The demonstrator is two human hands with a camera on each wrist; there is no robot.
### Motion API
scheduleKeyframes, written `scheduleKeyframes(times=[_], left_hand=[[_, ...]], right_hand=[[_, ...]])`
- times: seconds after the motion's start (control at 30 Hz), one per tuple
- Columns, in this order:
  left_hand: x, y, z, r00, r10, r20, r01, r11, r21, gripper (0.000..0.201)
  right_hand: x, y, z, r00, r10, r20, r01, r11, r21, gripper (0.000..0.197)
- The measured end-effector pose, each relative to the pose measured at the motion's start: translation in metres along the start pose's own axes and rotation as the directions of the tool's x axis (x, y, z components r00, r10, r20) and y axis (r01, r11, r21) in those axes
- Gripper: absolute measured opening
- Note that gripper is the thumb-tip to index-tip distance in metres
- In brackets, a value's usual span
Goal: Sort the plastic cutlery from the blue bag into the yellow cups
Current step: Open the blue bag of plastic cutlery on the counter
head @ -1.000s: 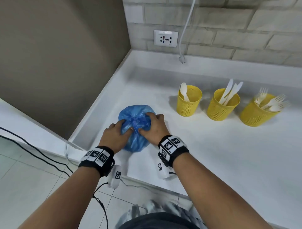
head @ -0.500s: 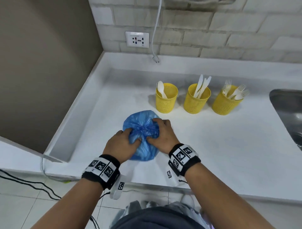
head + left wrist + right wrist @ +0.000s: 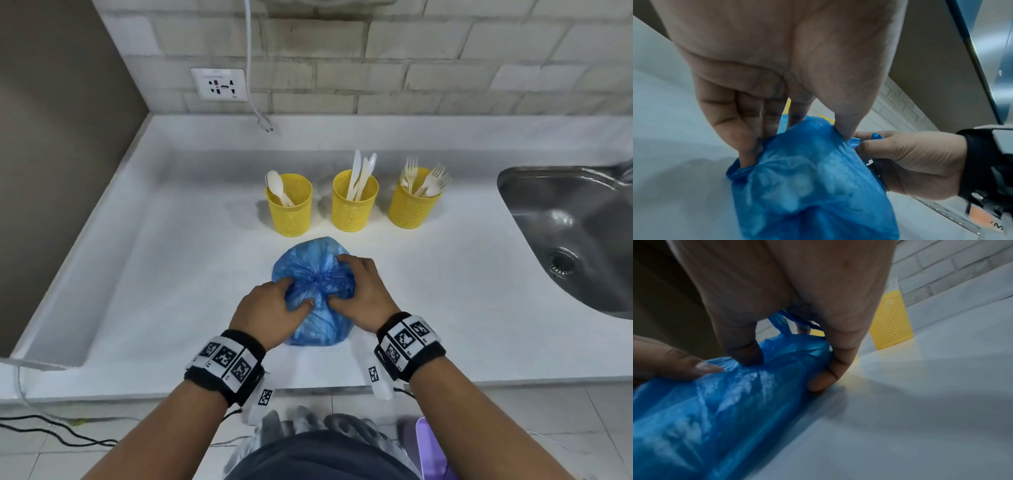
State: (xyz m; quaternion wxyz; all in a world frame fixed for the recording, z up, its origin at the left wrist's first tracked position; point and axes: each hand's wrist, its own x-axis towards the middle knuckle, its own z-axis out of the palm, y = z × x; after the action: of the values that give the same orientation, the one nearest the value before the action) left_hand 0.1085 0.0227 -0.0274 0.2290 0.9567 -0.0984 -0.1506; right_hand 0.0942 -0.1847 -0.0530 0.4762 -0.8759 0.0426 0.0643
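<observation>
The crinkled blue plastic bag (image 3: 313, 291) is sitting on the white countertop (image 3: 428, 301) just in front of the three yellow mesh cups (image 3: 355, 202), its neck gathered shut at the top. The left hand (image 3: 267, 310) and right hand (image 3: 361, 291) are both pinching the film at that knot. Judgement: it's best working the knot loose with fingertips, not tearing, or cutlery will be spilling toward the steel sink (image 3: 575, 240).

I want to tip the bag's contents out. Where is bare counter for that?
Bare counter lies between the blue bag and the sink, and left of the bag toward the raised counter edge. It is crowded behind the bag, where three yellow cups stand close, and both hands grip the bag.
</observation>
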Motion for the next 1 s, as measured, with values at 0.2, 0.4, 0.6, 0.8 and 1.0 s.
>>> scheduleKeyframes(times=[0.2, 0.4, 0.6, 0.8, 1.0], left_hand=[[0.000, 0.039, 0.020, 1.000, 0.004, 0.009, -0.004, 1.000, 0.007, 0.062], [-0.003, 0.070, 0.036, 1.000, -0.001, 0.011, 0.001, 0.999, 0.043, 0.065], [-0.007, 0.078, 0.033, 0.994, -0.048, -0.101, 0.062, 0.989, 0.135, 0.061], [0.000, 0.086, 0.028, 0.887, 0.119, -0.447, -0.074, 0.991, 0.116, 0.046], [0.025, 0.099, 0.035, 0.940, 0.239, -0.244, -0.218, 0.970, 0.112, 0.045]], right_hand=[[-0.008, 0.021, -0.038, 1.000, 0.023, 0.011, -0.023, 1.000, -0.017, 0.078], [-0.005, 0.030, -0.068, 0.998, 0.056, 0.031, -0.055, 0.997, -0.051, 0.079], [-0.012, 0.035, -0.087, 0.999, 0.010, -0.053, -0.015, 0.995, -0.095, 0.089], [-0.036, 0.027, -0.091, 0.884, -0.308, -0.352, 0.247, 0.947, -0.207, 0.035], [-0.031, 0.034, -0.072, 0.971, -0.234, 0.053, 0.239, 0.921, -0.306, 0.014]])
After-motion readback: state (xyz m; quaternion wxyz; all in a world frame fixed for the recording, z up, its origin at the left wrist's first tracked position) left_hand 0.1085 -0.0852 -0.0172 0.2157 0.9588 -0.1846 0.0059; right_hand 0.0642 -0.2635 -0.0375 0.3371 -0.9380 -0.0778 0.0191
